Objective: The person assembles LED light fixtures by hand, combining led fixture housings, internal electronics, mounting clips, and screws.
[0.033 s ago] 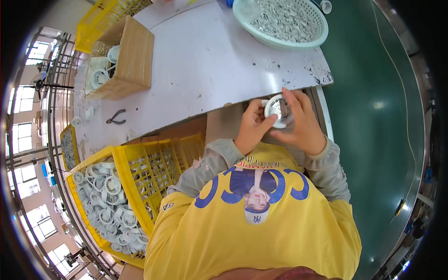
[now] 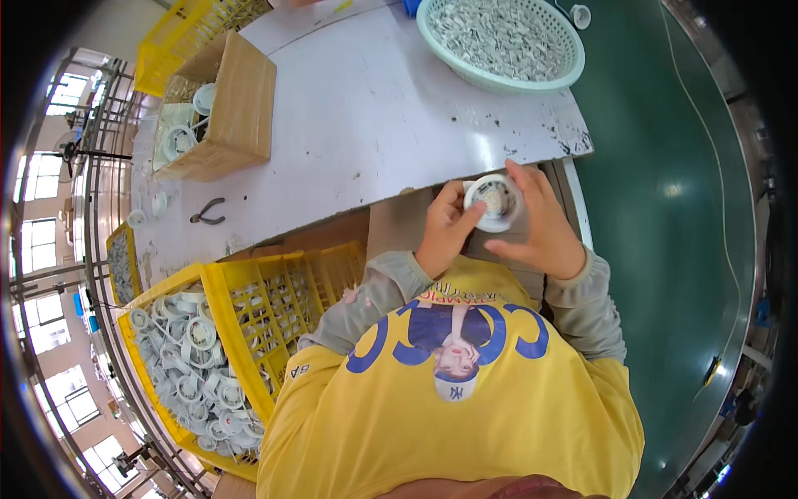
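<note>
My left hand (image 2: 445, 229) pinches a round white part (image 2: 492, 204) by its left rim, thumb across its face. The part looks like a small lamp housing with a pale, speckled face inside; blur hides its detail. Along its right side shows a see-through, smeared edge. My right hand (image 2: 542, 220) curves around that side, thumb and fingers spread wide apart. Whether its fingertips touch the rim is hard to make out. Both hands are just off the front edge of the white table (image 2: 349, 125).
A pale green basket (image 2: 573, 54) of small metallic pieces stands at the far right. At left are pliers (image 2: 208, 212) and a cardboard box (image 2: 241, 104) with white round parts. Below, a yellow crate (image 2: 218, 303) holds many such parts. Green floor (image 2: 657, 249) lies rightward.
The round part has tilted and shifted slightly left, so its face now looks pale and speckled instead of shiny. My right fingers have opened slightly away from it.
</note>
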{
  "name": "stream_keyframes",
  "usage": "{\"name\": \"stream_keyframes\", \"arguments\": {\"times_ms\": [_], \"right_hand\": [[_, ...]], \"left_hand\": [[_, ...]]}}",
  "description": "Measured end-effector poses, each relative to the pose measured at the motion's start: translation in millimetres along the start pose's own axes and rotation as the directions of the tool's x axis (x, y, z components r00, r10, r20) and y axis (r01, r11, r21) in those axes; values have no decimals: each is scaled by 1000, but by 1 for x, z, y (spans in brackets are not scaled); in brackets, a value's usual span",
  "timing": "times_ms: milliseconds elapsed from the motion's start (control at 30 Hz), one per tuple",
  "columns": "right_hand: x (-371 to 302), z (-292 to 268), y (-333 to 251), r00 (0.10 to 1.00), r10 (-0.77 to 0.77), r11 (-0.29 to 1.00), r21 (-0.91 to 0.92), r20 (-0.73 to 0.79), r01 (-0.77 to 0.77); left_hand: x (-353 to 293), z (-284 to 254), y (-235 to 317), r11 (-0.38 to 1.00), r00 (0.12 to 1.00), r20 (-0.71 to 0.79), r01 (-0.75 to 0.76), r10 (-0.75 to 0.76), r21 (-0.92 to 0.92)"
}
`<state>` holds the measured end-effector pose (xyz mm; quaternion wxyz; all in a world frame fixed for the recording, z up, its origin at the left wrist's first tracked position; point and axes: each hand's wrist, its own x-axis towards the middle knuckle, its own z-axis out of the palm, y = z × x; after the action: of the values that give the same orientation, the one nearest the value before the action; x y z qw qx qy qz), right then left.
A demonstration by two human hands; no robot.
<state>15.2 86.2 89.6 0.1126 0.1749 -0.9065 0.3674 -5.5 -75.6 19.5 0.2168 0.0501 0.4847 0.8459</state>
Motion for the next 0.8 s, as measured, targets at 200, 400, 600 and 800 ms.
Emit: {"name": "stream_keyframes", "arguments": {"times_ms": [200, 400, 600, 800], "right_hand": [[75, -54, 22, 990, -118, 993, -19, -84, 116], [174, -54, 153, 987, -134, 957, -248, 87, 151], [207, -43, 138, 863, 320, 885, -448, 391, -125], [197, -40, 133, 926, 241, 913, -393, 290, -114]], "left_hand": [[2, -27, 6, 994, 998, 56, -41, 35, 99], [18, -31, 25, 955, 947, 304, 178, -102, -236], [29, -57, 14, 848, 917, 396, 251, -53, -467], [38, -60, 10, 840, 886, 462, 271, -27, -470]]}}
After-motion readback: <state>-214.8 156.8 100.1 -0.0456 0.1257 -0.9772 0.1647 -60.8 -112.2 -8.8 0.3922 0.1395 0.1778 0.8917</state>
